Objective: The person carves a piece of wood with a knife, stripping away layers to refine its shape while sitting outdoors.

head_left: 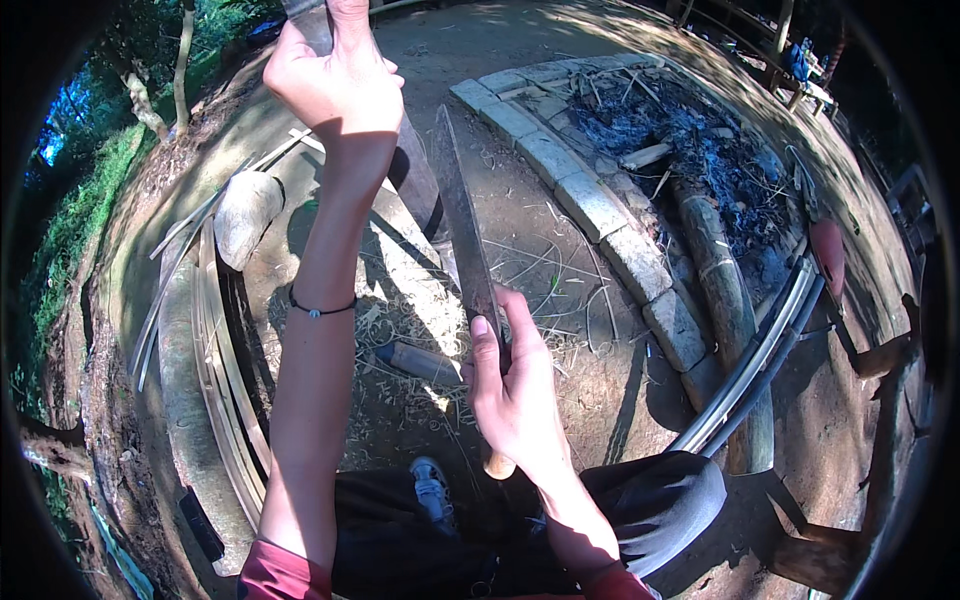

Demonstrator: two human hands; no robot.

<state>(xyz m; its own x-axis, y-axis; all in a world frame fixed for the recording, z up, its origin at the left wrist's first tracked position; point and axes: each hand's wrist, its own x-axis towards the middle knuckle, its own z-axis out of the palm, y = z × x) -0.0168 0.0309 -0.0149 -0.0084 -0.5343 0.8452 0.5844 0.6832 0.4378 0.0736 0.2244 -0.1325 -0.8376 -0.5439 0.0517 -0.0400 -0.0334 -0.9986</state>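
My right hand (512, 395) grips a machete (460, 210) low in the middle, with the thumb laid against the flat of its long dark blade. The blade points up and away, and the rounded end of a pale wooden handle shows below the palm. My left hand (335, 85) is raised far forward at the upper edge, its fingers curled closed. Beside it shows a flat greyish piece (308, 22), cut off by the picture's edge; its kind I cannot make out. On the ground beyond my right hand lies a short greyish, dark-tipped piece (420, 362) among pale shavings (385, 330).
On the right a curved stone border (590, 205) rings a fire pit of ash (690, 140), with a log (720, 290) across it. Long split strips (225, 370) lie at left beside a pale rock (248, 215). More bent strips (755, 360) lie near my right knee.
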